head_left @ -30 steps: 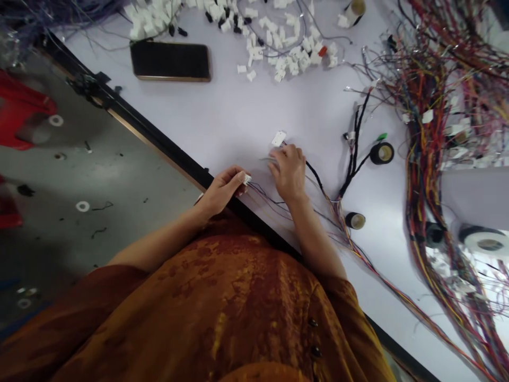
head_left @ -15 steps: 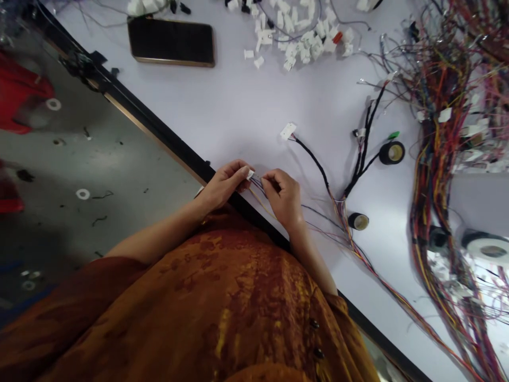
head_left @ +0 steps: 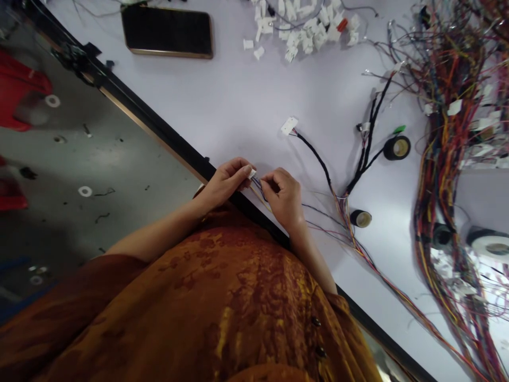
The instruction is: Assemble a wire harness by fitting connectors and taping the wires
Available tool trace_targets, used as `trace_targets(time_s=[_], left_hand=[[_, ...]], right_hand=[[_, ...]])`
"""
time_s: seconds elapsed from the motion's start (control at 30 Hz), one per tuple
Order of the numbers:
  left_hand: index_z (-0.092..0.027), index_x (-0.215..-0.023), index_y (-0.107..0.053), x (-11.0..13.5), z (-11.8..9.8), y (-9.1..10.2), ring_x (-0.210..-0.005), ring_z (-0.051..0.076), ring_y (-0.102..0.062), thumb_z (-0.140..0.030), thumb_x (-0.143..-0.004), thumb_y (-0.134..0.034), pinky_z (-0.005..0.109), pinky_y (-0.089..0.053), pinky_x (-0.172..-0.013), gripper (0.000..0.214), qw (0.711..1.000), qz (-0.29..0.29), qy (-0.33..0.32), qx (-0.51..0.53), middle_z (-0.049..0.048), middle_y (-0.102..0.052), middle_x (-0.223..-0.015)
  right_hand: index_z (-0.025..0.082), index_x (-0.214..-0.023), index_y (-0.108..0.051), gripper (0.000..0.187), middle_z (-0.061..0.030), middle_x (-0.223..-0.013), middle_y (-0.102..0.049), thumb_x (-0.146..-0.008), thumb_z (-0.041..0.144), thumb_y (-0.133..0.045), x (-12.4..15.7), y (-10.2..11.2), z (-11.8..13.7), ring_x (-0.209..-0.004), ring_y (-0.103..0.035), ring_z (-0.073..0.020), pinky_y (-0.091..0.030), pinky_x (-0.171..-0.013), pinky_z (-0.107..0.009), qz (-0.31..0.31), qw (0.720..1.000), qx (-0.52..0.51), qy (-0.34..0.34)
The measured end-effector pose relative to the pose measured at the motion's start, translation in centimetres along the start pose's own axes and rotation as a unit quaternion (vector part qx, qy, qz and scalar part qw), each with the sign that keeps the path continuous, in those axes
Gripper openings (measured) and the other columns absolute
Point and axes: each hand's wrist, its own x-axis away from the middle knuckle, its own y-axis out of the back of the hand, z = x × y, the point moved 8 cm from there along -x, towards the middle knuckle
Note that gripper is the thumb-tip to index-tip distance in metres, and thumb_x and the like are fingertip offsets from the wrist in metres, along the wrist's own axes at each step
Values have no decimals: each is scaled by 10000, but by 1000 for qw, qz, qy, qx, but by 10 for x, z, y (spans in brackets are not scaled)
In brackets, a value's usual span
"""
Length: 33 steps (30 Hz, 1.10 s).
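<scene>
My left hand (head_left: 226, 183) pinches a small white plastic connector (head_left: 252, 173) at the table's edge. My right hand (head_left: 282, 199) is close beside it, its fingertips closed on thin coloured wires (head_left: 257, 187) that run from that connector. A second white connector (head_left: 289, 126) lies on the table just beyond my right hand, on the end of a black-sleeved wire branch (head_left: 316, 162). This branch belongs to a wire harness (head_left: 360, 167) that spreads to the right. My fingers hide the point where the wires enter the held connector.
Pale lavender table (head_left: 222, 95) with a black edge (head_left: 155, 132) running diagonally. Beyond it lies a grey floor. On the table are a black phone (head_left: 167, 32), a pile of white connectors (head_left: 306, 32), black tape rolls (head_left: 396, 148) and dense multicoloured wire bundles (head_left: 445, 106) at right.
Since the earliest frame, my right hand has moved down from the white connector on the table to the thin wires by my left hand. The camera view has shifted slightly; both hands have barely moved lately.
</scene>
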Motion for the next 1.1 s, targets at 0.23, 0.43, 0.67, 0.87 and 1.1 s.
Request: trace_targets(time_s=[0.23,0.43,0.67,0.87,1.1], left_hand=[[-178,-853,-618,3,-6,-5,-563,77,-470,-439,-902,-637,210,-387,-544,267,997,6,-11,-73,-23,-535,-651],[-176,-882,-625,7,-8,-10,-613,96,-497,-431,-923,-604,225,-413,-592,259,990,49,-16,-128,-13,-559,-679],[-181,-909,-615,7,-14,-12,-621,96,-499,-383,-929,-593,225,-423,-613,205,989,38,-32,-136,-19,-552,-698],[-187,-958,-642,20,-16,-8,-680,116,-573,-365,-950,-553,235,-470,-669,199,965,43,-94,-242,12,-644,-777],[-207,-914,-676,49,-11,-18,-812,190,-682,-351,-918,-572,357,-567,-855,178,878,118,-249,-392,70,-719,-856]], right_hand=[[205,-800,-593,209,-54,-847,-594,-978,246,-492,11,-7,6,-734,-518,-163,-408,-678,-312,1,992,128,17],[211,-823,-604,243,-56,-831,-595,-1001,309,-471,16,-14,-1,-743,-526,-168,-427,-700,-317,-13,994,112,12],[208,-825,-594,218,-36,-800,-602,-996,250,-466,22,-16,-6,-756,-546,-150,-446,-727,-297,-42,996,60,45],[205,-823,-616,216,-7,-776,-615,-982,312,-516,18,-4,-15,-729,-562,-134,-452,-690,-279,-28,999,-36,-3],[184,-868,-677,166,-52,-921,-631,-912,343,-659,-10,-23,-8,-875,-580,-174,-455,-797,-316,93,992,86,26]])
